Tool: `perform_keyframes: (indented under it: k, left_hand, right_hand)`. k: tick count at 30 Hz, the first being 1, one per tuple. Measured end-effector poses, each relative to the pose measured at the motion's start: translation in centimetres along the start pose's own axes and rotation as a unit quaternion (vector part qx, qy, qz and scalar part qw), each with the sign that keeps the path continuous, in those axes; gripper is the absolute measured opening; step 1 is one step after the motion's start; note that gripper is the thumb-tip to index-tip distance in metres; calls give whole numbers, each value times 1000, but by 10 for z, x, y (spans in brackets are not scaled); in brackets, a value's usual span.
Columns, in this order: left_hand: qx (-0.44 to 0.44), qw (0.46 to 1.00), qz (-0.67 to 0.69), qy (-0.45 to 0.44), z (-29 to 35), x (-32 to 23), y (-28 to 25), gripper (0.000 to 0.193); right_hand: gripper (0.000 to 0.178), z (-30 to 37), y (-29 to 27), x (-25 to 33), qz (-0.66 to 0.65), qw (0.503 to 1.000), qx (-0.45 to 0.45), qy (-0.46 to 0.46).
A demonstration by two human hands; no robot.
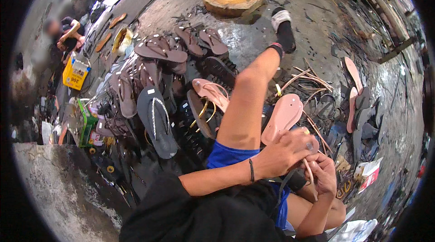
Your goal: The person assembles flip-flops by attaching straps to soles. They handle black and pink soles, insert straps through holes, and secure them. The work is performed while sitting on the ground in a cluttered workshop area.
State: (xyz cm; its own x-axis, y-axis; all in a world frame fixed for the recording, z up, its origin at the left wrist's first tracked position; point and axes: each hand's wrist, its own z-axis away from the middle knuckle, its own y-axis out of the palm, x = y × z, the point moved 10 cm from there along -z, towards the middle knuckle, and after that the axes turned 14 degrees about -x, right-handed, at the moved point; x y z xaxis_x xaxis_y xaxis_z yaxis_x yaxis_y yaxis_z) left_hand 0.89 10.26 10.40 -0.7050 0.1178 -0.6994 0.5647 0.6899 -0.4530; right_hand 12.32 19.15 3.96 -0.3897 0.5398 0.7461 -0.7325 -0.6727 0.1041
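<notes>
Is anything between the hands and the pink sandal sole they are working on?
Nothing visible. The left hand already grips the heel end of the flat pink rubber sandal sole, and the right hand holds a thin pink strap right beside it.

Sandal-making workshop: heaped soles point(154, 119), straps point(312, 81)
</notes>
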Motion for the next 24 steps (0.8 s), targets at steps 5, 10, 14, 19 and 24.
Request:
perform_keyframes:
  k: [5,10,14,19,24]
  left_hand:
    - [3,984,180,12,33,22,-3,38]
    - [-92,963,221,-125,45,41,-35,25]
    - [-134,756,472,-434,80,71,-21,28]
    - [-280,620,532,-504,120,100,-44,26]
    - [-152,737,400,-524,151,100,-75,22]
  right_hand:
    - [22,5,18,10,90,994,-9,-65]
    - [30,25,40,16,83,920,-174,-341]
    - [43,9,52,-15,211,908,-149,-329]
    - [41,-22,32,-55,77,971,-62,-216]
    - [47,-14,13,-25,26,976,-105,-190]
